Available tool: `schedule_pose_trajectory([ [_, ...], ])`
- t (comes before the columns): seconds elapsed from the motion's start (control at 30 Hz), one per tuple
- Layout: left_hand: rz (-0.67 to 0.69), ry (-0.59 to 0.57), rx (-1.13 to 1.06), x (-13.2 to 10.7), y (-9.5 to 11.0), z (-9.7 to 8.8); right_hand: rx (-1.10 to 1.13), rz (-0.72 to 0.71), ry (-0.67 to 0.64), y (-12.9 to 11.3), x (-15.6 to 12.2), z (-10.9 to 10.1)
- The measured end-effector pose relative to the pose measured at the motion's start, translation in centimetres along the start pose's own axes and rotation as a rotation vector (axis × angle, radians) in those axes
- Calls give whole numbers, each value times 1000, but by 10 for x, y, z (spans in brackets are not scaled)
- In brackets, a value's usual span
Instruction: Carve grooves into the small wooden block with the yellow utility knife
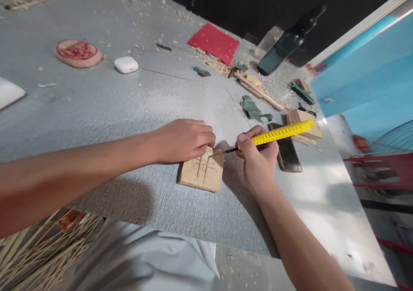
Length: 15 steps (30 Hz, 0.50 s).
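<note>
A small flat wooden block (206,175) with carved lines on its top lies on the grey table near its front edge. My left hand (187,140) presses on the block's upper left part, its fingers curled over the far edge. In my right hand (258,153) is a yellow utility knife (280,134), held like a pen. The thin dark blade points left, and its tip meets the carved face of the block. Part of the carving is hidden under my left fingers.
Right of my hands lie a phone (288,151) and a wood block (305,125). Beyond are sandpaper scraps (253,108), wooden sticks (260,91), a red sheet (214,42), a dark bottle (287,46) and shavings. A white case (126,65) and a red-marked wooden disc (77,53) sit left.
</note>
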<state>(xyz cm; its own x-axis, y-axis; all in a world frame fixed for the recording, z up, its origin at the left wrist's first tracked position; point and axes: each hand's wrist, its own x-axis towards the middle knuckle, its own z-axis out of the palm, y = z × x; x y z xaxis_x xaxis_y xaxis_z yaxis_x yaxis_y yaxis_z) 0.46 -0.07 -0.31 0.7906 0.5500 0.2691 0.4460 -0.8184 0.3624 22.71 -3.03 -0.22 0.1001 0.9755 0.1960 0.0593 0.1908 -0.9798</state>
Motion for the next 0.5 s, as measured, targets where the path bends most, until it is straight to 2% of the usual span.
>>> schedule_pose_trajectory([
  [0.23, 1, 6, -10, 0, 0, 1, 176, 242, -119, 1, 5, 0],
  [0.37, 10, 13, -2, -1, -1, 2, 161, 263, -133, 2, 6, 0],
  [0.5, 16, 13, -11, -1, -1, 2, 156, 255, -78, 2, 4, 1],
])
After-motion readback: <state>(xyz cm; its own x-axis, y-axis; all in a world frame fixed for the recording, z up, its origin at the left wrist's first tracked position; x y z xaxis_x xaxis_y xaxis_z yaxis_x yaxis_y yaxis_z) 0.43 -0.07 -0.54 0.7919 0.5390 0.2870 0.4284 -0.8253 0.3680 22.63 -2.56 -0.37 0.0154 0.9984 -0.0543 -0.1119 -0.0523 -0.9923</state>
